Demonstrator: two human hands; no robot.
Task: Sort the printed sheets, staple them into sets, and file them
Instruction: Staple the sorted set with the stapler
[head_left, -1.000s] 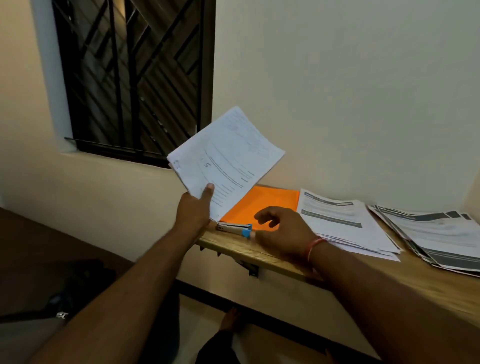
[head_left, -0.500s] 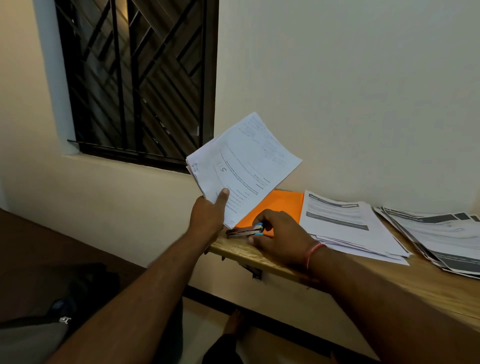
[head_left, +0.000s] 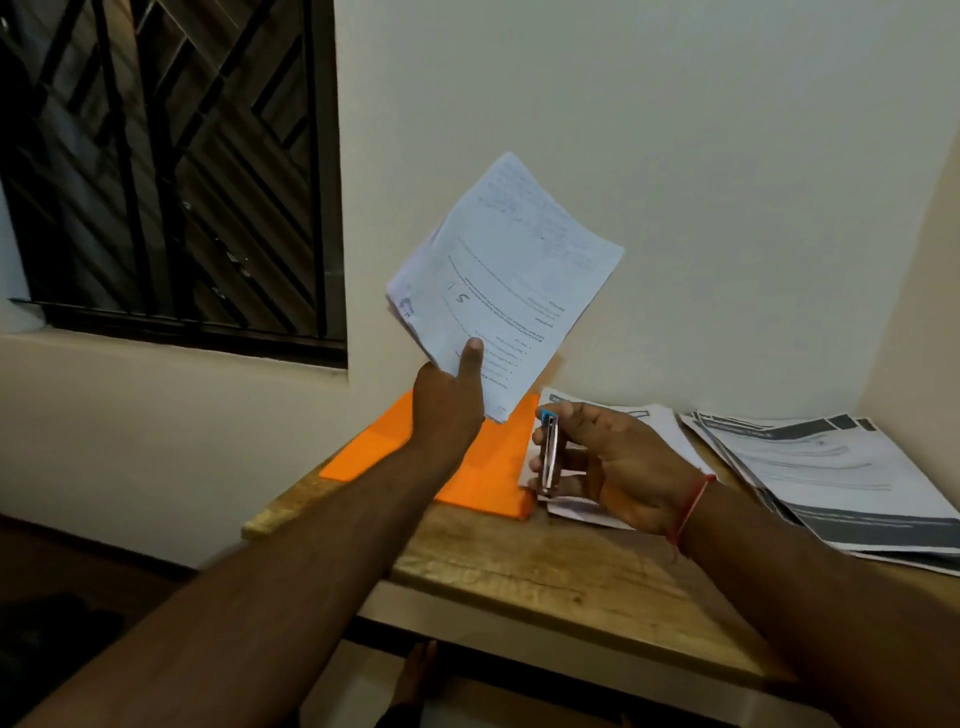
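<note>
My left hand (head_left: 449, 402) holds a set of printed sheets (head_left: 506, 278) up in the air above the wooden shelf, thumb pressed on the front page. My right hand (head_left: 610, 460) grips a small metal stapler with a blue end (head_left: 549, 449), lifted just off the shelf and standing upright below the sheets' lower corner. An orange folder (head_left: 483, 478) lies flat on the shelf under both hands.
The wooden shelf (head_left: 545, 566) runs along a white wall into a corner at right. Two stacks of printed sheets lie on it: one (head_left: 660, 421) behind my right hand, another (head_left: 831, 467) further right. A barred window (head_left: 171, 171) is at left.
My right hand closed on the stapler and lifted it from the shelf edge up to the sheets. The view moved closer and left hand kept the sheets raised.
</note>
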